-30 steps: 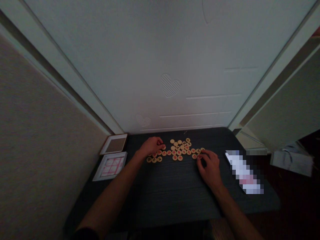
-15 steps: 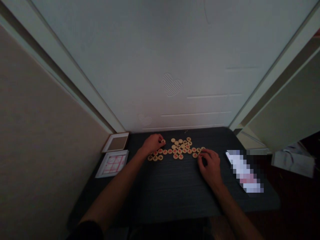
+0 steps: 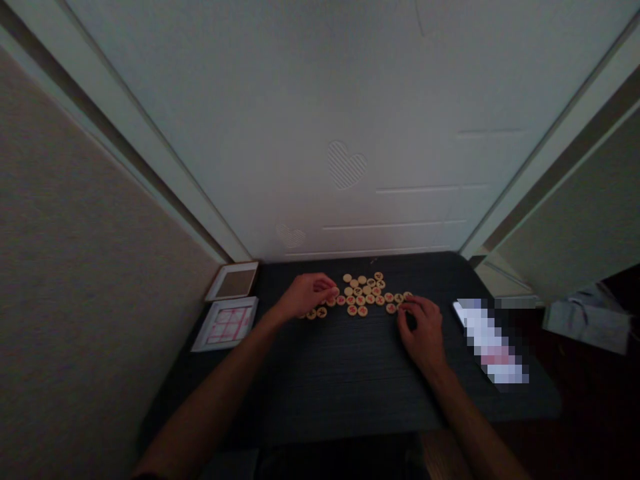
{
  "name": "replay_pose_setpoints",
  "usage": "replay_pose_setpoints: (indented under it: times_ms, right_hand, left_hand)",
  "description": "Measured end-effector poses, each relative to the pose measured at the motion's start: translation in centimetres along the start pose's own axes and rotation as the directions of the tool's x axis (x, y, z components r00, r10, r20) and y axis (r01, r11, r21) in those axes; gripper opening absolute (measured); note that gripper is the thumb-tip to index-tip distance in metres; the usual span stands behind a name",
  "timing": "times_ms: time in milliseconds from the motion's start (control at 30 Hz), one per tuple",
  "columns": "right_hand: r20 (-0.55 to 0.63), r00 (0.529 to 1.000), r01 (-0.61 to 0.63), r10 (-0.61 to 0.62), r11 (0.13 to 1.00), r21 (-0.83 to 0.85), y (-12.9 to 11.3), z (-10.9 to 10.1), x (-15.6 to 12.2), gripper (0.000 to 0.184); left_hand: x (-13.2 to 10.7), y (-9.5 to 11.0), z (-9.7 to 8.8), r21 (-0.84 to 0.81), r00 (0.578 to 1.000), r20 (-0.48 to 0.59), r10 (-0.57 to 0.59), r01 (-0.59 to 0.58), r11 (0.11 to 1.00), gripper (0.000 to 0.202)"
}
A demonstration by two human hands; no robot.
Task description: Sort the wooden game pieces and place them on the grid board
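Note:
Round wooden Chinese chess pieces (image 3: 351,301) with red or black characters lie in rows and a loose cluster on the dark table; several others (image 3: 363,280) show a blank face. My left hand (image 3: 309,295) is over the left end of the rows, its thumb and fingers pinched on a piece (image 3: 337,291) that is mostly covered. It hides some pieces beneath it. At the right end, my right hand (image 3: 424,333) has thumb and forefinger closed at the edge of another piece (image 3: 401,307), largely hidden by the fingertips.
On the table's left side are an open box part (image 3: 233,281) and a white tray with a red grid (image 3: 225,325). A blurred-out phone-like object (image 3: 490,343) lies on the right. Behind the table (image 3: 320,387) rises a white panel (image 3: 400,133) with heart patterns.
My left hand has moved slightly right and down with its piece, from above the rows to their left end. My right hand has stayed nearly still.

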State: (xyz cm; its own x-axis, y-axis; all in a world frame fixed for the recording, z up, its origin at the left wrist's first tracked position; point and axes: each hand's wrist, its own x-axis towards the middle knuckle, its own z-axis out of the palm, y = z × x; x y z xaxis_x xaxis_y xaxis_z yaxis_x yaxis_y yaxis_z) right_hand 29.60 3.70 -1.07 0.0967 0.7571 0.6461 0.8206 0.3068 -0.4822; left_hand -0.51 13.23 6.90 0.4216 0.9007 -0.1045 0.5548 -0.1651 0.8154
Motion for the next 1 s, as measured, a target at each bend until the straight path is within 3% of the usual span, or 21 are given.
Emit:
replay_pose_setpoints:
  times_ms: [133,300,467,567,800,1000]
  right_hand:
    - [0.007,1.000,0.012,-0.012,1.000,0.003,0.2,0.1,0.0,0.012]
    - [-0.006,1.000,0.028,-0.028,1.000,0.004,0.2,0.2,-0.1,0.011]
    - [0.006,1.000,0.024,-0.024,1.000,-0.004,0.3,0.2,-0.1,0.011]
    - [0.010,1.000,0.024,-0.024,1.000,-0.007,0.3,0.1,0.0,0.011]
    - [0.011,1.000,0.029,-0.028,1.000,-0.001,0.3,0.2,-0.1,0.011]
    - [0.001,1.000,0.029,-0.029,1.000,-0.004,0.3,0.2,-0.1,0.012]
  left_hand:
    - [-2.5,-0.1,1.5,-0.049,0.994,0.107,0.001,0.004,0.999,0.026]
    - [-3.9,-0.2,3.1,0.102,0.991,0.130,0.010,-0.024,0.995,0.017]
    - [-4.2,0.0,3.1,0.375,0.986,0.062,0.156,-0.168,0.912,0.016]
    - [-4.8,0.0,3.3,0.480,0.977,0.017,0.211,-0.193,0.856,0.017]
    - [-5.7,0.0,4.7,0.619,0.973,0.024,0.230,-0.196,0.761,0.017]
    - [-5.1,-1.1,4.7,0.676,0.957,-0.029,0.290,-0.194,0.711,0.020]
